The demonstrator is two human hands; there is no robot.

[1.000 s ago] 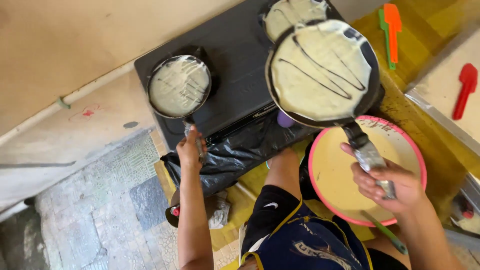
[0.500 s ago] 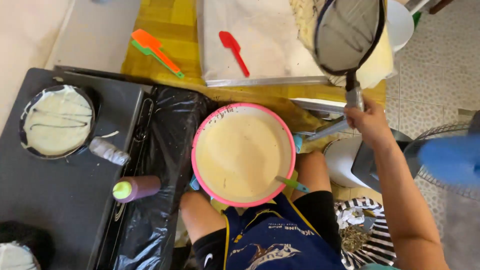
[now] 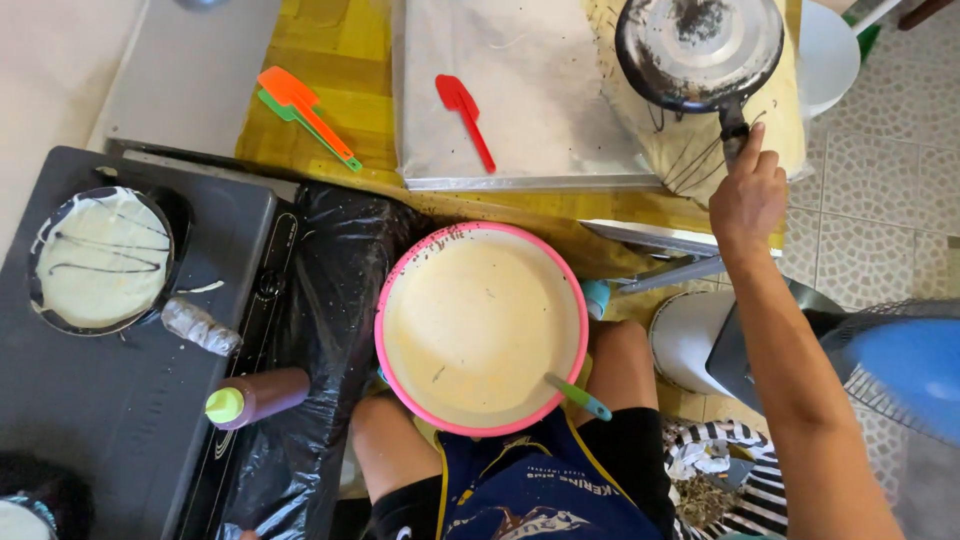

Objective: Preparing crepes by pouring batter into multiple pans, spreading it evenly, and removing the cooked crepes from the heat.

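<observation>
My right hand [image 3: 748,195] grips the handle of a small dark frying pan [image 3: 698,48], held upside down over a thin pale crepe [image 3: 690,140] at the right end of a foil-covered tray [image 3: 530,100]. Between my knees sits a pink-rimmed bowl of pale batter [image 3: 480,330] with a green-handled ladle [image 3: 578,397] resting in it. My left hand is out of view. On the black stove [image 3: 110,400] at the left, another small pan [image 3: 100,258] holds a crepe with dark stripes.
A red spatula [image 3: 465,115] lies on the foil tray. Orange and green spatulas [image 3: 305,115] rest on the yellow mat. A brown squeeze bottle with a green cap [image 3: 255,397] lies on black plastic sheeting. A blue fan [image 3: 900,370] and a white bucket [image 3: 690,340] stand at the right.
The view has swung from the stove to the tray. My right hand carried the pan from the stove over the bowl to the foil tray and turned it over the crepe.
</observation>
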